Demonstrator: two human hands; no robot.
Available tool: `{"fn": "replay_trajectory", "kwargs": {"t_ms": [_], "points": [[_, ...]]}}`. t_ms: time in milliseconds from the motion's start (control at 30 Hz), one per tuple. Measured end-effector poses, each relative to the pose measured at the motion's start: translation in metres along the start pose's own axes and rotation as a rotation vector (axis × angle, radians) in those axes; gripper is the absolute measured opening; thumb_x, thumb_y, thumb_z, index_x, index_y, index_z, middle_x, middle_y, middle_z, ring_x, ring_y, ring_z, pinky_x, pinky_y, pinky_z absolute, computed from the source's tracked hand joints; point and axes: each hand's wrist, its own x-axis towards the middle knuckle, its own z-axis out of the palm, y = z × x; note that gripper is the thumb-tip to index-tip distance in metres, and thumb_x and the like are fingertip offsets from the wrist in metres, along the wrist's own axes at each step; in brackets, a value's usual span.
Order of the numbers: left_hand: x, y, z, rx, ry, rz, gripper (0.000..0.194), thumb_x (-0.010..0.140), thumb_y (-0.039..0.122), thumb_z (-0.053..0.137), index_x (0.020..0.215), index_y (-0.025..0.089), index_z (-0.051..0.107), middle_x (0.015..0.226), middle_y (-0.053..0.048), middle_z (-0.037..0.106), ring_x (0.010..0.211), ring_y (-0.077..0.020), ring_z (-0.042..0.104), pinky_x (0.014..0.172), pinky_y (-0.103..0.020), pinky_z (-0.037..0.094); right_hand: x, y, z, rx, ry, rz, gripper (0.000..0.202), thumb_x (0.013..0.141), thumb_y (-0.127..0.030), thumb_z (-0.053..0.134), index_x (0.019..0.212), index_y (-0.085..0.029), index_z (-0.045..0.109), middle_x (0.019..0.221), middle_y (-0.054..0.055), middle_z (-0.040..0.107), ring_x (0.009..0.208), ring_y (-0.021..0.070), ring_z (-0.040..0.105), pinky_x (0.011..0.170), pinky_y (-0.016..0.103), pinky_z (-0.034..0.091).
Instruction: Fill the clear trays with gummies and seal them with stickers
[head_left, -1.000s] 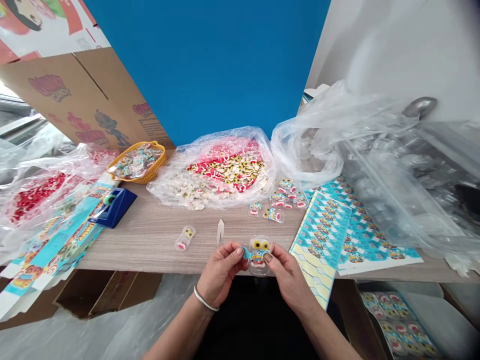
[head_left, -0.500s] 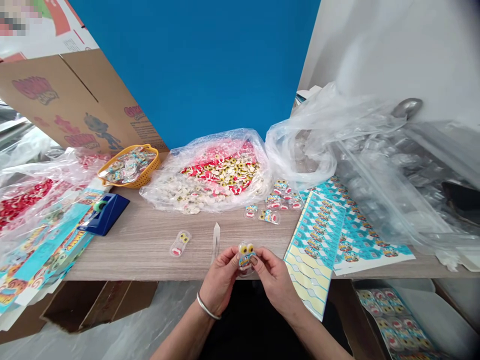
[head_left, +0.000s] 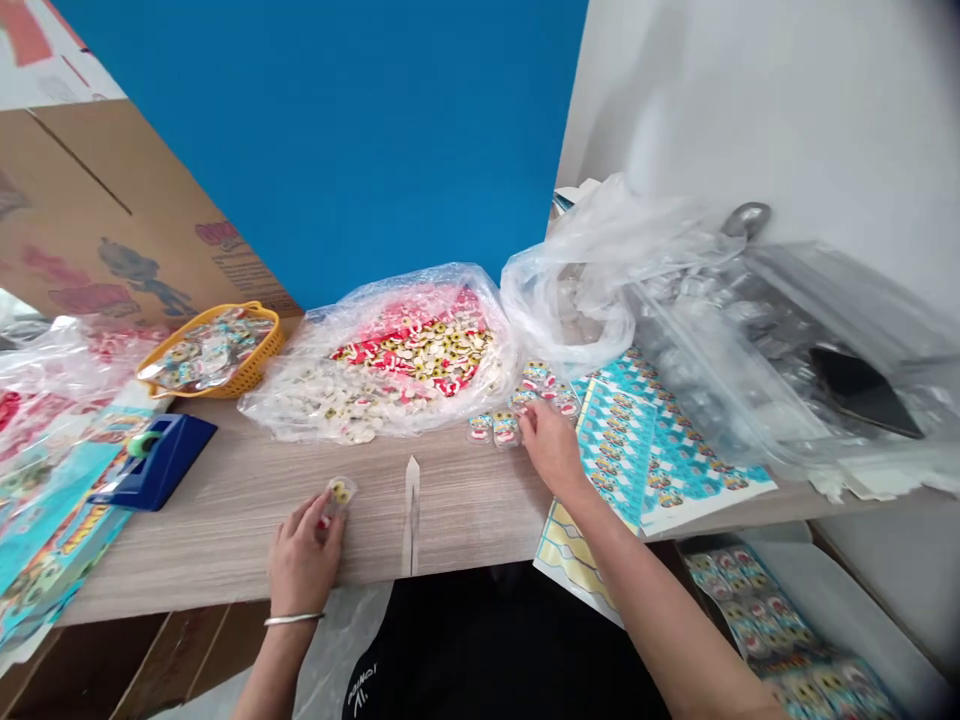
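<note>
My left hand (head_left: pixel 306 555) rests on the table at left of centre, its fingers closed on a small clear candy pack (head_left: pixel 342 491) with yellow gummy eyes and a red piece inside. Farther right, my right hand (head_left: pixel 553 450) reaches to a group of labelled packs, fingertips closed at the edge of a candy pack (head_left: pixel 505 428) with a blue sticker. Another labelled pack (head_left: pixel 479 429) lies just left of it, and several more sit behind the fingers. Beside my right forearm is a sheet of blue stickers (head_left: pixel 616 440), its peeled part yellow.
An open plastic bag of gummies (head_left: pixel 420 350) lies behind. A yellow basket (head_left: pixel 251 375) of packs and a blue tape dispenser (head_left: pixel 161 460) stand left. A pointed white strip (head_left: pixel 411 510) lies mid-table. On the right are a clear bin (head_left: pixel 720 400) and a phone (head_left: pixel 862 390).
My hands have parted from the labelled pack held between them. The right went forward to the group of packs; the left went left onto the unlabelled pack. The view has shifted right.
</note>
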Motion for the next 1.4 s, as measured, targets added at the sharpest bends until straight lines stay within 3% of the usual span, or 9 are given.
{"fn": "replay_trajectory", "kwargs": {"t_ms": [100,267,467,600,733,867,1067,1267,1400], "points": [[-0.002,0.016,0.007,-0.074,0.046,0.020,0.033,0.085,0.036,0.058,0.112,0.018,0.065,0.108,-0.012,0.067,0.101,-0.0270,0.062,0.094,-0.042,0.046,-0.013,0.013,-0.029,-0.058,0.027,-0.012,0.023,0.088,-0.030,0.048,0.096,-0.018,0.066,0.096,0.010,0.068,0.087,0.0217,0.060,0.080,0.033,0.043],[-0.003,0.098,0.022,-0.324,-0.037,0.170,0.035,0.083,0.029,0.062,0.117,0.020,0.062,0.113,-0.010,0.065,0.102,-0.0247,0.061,0.095,-0.038,0.045,-0.067,0.053,-0.076,-0.026,-0.067,0.072,0.027,0.091,-0.039,0.047,0.092,-0.020,0.066,0.087,0.005,0.069,0.076,0.0196,0.063,0.073,0.032,0.045],[-0.013,0.191,0.041,-0.247,-0.228,0.377,0.029,0.086,0.029,0.059,0.113,0.020,0.065,0.105,-0.012,0.067,0.095,-0.0265,0.058,0.086,-0.040,0.042,-0.109,0.082,-0.077,0.042,-0.078,0.156,0.028,0.090,-0.041,0.050,0.097,-0.020,0.066,0.094,0.006,0.070,0.084,0.0216,0.064,0.076,0.034,0.047],[-0.021,0.213,0.030,-0.132,-0.301,0.414,0.031,0.085,0.038,0.062,0.110,0.021,0.065,0.097,-0.011,0.066,0.091,-0.0274,0.057,0.081,-0.041,0.039,-0.111,0.082,-0.071,-0.013,-0.046,0.126,0.027,0.091,-0.041,0.048,0.095,-0.020,0.065,0.091,0.006,0.068,0.082,0.0213,0.062,0.075,0.034,0.046],[-0.021,0.221,0.019,-0.199,-0.308,0.397,0.040,0.083,0.047,0.063,0.113,0.021,0.063,0.116,-0.014,0.061,0.102,-0.0310,0.056,0.086,-0.044,0.041,-0.109,0.081,-0.071,-0.054,-0.034,0.095,0.025,0.092,-0.039,0.048,0.095,-0.020,0.064,0.092,0.006,0.067,0.082,0.0206,0.061,0.075,0.033,0.045],[-0.020,0.252,0.023,-0.424,-0.406,0.430,0.042,0.093,0.034,0.050,0.132,0.018,0.048,0.130,-0.015,0.055,0.120,-0.0264,0.052,0.100,-0.039,0.042,-0.111,0.087,-0.074,-0.008,-0.047,0.051,0.024,0.093,-0.038,0.048,0.093,-0.021,0.065,0.091,0.005,0.067,0.082,0.0198,0.061,0.074,0.032,0.045],[-0.007,0.303,0.052,-0.587,-0.741,0.088,0.039,0.082,0.020,0.058,0.121,0.021,0.056,0.107,-0.009,0.067,0.104,-0.0248,0.062,0.089,-0.036,0.046,-0.118,0.093,-0.081,0.043,-0.025,0.021,0.022,0.095,-0.036,0.048,0.092,-0.022,0.064,0.088,0.004,0.067,0.082,0.0196,0.062,0.075,0.032,0.047],[-0.007,0.303,0.067,-0.880,-0.949,-0.227,0.012,0.076,0.025,0.063,0.085,0.018,0.062,0.065,0.000,0.066,0.061,-0.0160,0.063,0.059,-0.026,0.047,-0.121,0.084,-0.084,0.089,0.006,0.018,0.016,0.092,-0.031,0.052,0.101,-0.022,0.063,0.095,0.006,0.065,0.086,0.0202,0.061,0.076,0.033,0.049],[-0.014,0.303,0.059,-1.036,-1.023,-0.326,0.023,0.078,0.040,0.061,0.078,0.017,0.062,0.061,0.000,0.064,0.053,-0.0133,0.058,0.054,-0.025,0.046,-0.125,0.076,-0.079,0.184,-0.005,-0.105,0.014,0.092,-0.024,0.053,0.101,-0.022,0.063,0.103,0.007,0.063,0.101,0.0213,0.059,0.089,0.036,0.049]]}}
